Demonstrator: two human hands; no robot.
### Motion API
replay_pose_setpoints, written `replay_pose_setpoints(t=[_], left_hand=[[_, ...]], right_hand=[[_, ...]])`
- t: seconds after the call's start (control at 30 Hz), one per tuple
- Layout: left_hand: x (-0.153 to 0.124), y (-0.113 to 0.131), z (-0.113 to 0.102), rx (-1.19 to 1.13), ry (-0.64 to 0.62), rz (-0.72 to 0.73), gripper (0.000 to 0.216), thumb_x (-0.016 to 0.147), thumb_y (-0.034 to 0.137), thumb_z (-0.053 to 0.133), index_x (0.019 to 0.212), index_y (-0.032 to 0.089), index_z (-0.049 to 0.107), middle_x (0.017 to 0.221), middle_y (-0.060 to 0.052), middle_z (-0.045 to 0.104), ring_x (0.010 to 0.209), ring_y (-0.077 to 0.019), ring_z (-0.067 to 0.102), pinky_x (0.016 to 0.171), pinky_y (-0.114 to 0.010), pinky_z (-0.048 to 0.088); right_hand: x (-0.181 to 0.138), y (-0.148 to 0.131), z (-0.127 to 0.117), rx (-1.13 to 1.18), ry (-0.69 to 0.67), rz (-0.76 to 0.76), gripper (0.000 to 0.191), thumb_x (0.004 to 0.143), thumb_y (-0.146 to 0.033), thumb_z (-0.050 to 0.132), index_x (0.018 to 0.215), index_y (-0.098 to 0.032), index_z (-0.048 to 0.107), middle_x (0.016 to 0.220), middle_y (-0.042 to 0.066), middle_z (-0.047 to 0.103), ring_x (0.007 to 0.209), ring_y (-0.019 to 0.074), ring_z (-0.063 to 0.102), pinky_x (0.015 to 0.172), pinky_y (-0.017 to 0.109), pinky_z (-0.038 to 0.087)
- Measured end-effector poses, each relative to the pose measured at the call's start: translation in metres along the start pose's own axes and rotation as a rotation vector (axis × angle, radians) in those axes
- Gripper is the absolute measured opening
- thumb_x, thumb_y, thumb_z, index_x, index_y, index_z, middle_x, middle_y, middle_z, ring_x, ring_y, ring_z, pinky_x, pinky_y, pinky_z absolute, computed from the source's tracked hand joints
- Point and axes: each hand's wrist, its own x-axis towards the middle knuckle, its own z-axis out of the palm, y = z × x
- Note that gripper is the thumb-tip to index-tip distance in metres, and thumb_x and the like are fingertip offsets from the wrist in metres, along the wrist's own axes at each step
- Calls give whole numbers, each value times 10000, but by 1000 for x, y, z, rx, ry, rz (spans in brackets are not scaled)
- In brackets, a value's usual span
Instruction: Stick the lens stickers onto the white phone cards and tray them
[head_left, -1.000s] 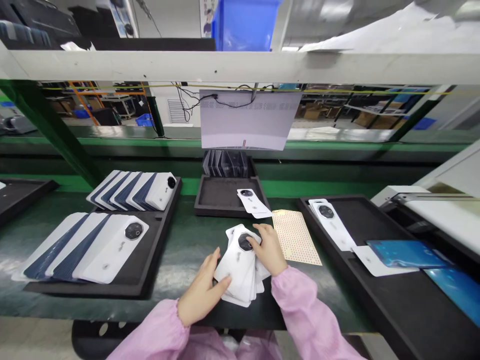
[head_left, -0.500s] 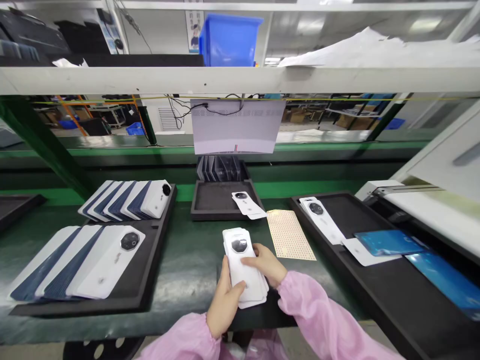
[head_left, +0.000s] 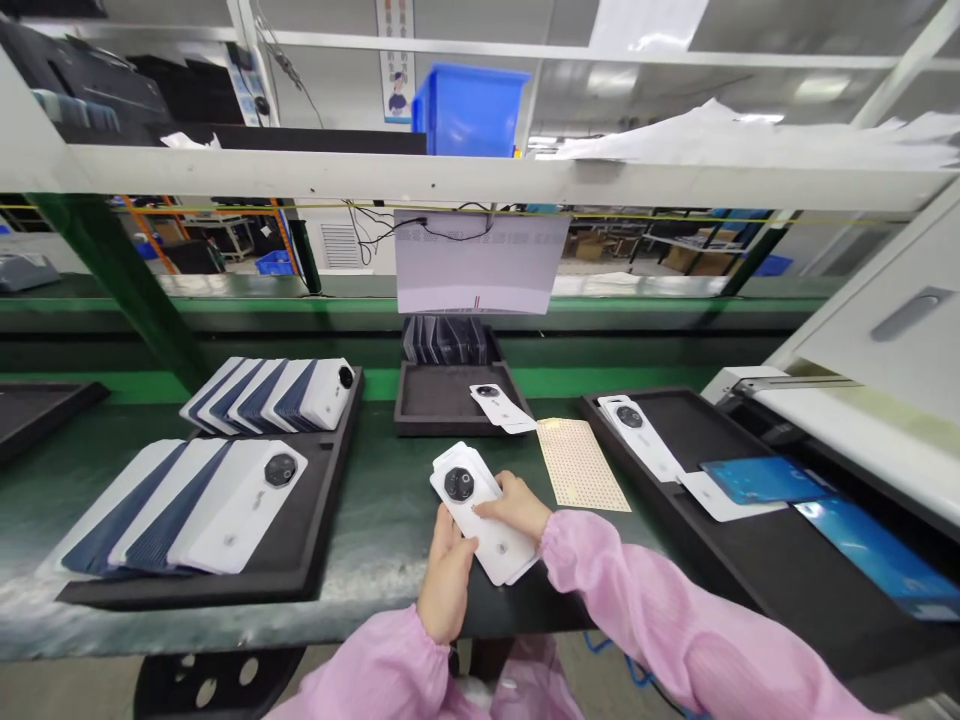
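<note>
A small stack of white phone back covers (head_left: 487, 530), each top one showing a round black camera area, is between my hands above the green bench. My left hand (head_left: 448, 575) grips the stack's lower left edge, thumb along its side. From the right, my right hand (head_left: 517, 508) closes on it with the thumb across the top cover and the other fingers hidden behind the edge. The covers are slightly fanned and tilted to the left. Just beyond my right hand lies a perforated yellowish sheet (head_left: 585, 465).
Rows of white covers stand in a black tray (head_left: 319, 510) on the left. A smaller black tray (head_left: 431, 400) at the back holds dark pieces and a couple of white covers. Along the right, a long black tray (head_left: 787, 570) carries white covers and blue-filmed sheets (head_left: 877, 550), beside a white machine (head_left: 892, 330).
The stack in my hands has turned, its camera end swinging left, and its covers now sit at a different spread. The head view has shifted slightly.
</note>
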Motion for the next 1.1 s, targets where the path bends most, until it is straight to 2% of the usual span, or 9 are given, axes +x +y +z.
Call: replay_pose_setpoints(t=[0.17,0.33,0.47,0.57,0.67,0.83,0.93,0.97,1.1], left_hand=[[-3,2,6,2,10,45,539,678,48,461,1188,223,448,1332,-29,486,1274,-196,390,1034,-322,326],[-5,-2,-8,84,51,68,583,592,30,472,1156,169,522,1257,-91,556,1213,-259,465,1010,-400,361],[5,13,-27,226,243,130,636,649,135,593,1270,140,457,1439,-134,335,1353,-292,241,1106,-417,190],[24,31,-34,332,364,241,644,788,322,537,1375,172,317,1502,-94,193,1386,-219,153,1127,-341,113],[47,39,-33,451,331,310,505,810,367,524,1278,187,466,1405,-70,401,1314,-184,323,1092,-273,194],[69,30,-31,616,278,309,367,820,416,511,1061,153,596,944,-62,642,894,-187,576,886,-375,394],[68,25,-31,661,258,317,335,829,444,483,901,147,619,862,-42,624,825,-169,560,827,-352,409],[66,23,-30,665,245,314,349,835,458,459,885,153,621,867,-42,625,835,-170,558,823,-336,409],[60,12,-27,680,173,280,425,849,497,391,1075,186,574,928,-38,627,867,-173,564,810,-290,418]], right_hand=[[1,1,-2,16,-99,26,306,677,-181,666,918,-110,492,775,37,616,695,163,622,615,274,493],[-14,-6,-6,-155,-153,-186,495,714,-183,606,1149,-109,381,904,86,640,809,210,649,695,305,495],[-30,-15,-3,-429,-138,-447,446,726,-75,515,1164,-110,439,1071,153,587,1043,282,558,905,387,386],[-36,-19,3,-590,-159,-554,258,750,-74,490,992,-129,561,1027,150,594,1011,299,566,885,377,380],[-31,-18,2,-686,-153,-543,143,818,-205,497,923,-141,570,912,136,629,874,300,620,759,356,425],[-29,2,-22,-731,-103,-464,253,791,-274,565,1000,-132,544,837,130,667,823,322,643,663,343,449],[-44,32,-20,-624,6,-425,290,806,-290,546,1052,-139,521,864,108,669,803,276,653,663,324,476],[-50,43,-15,-458,102,-426,292,798,-332,562,1030,-158,530,856,82,668,773,250,655,664,306,487],[-64,68,13,119,424,-395,390,738,-487,598,949,-163,547,919,83,651,835,233,642,723,297,520]])
